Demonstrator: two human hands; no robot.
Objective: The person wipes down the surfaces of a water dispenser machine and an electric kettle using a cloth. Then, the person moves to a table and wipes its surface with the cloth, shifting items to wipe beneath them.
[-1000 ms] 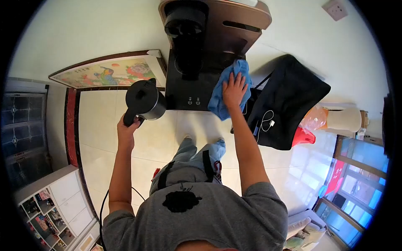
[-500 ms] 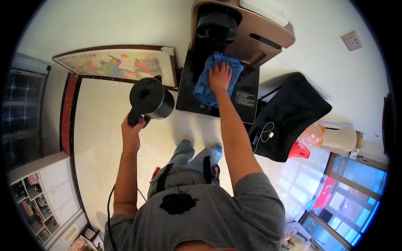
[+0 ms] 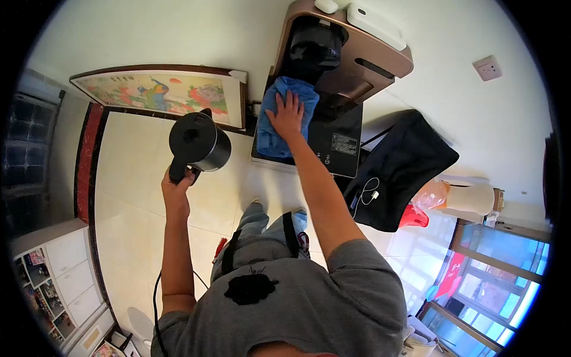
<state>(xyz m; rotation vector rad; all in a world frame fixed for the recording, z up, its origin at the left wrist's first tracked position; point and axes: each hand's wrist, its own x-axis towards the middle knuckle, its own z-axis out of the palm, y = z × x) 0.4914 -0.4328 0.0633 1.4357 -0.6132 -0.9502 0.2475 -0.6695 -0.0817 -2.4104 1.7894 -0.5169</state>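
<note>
The left hand [image 3: 176,189] has its fingers curled round the handle [image 3: 178,169] of a black kettle [image 3: 212,147], held above the tiled floor [image 3: 132,163] beside the black surface [image 3: 322,128]; a slackened grip could drop it, and any contents, not visible, could spill. The right hand [image 3: 286,120] lies flat, fingers slightly spread and gripping nothing, on a blue cloth [image 3: 271,138] at the surface's left side; excess outward pressure could slide the cloth over the edge.
</note>
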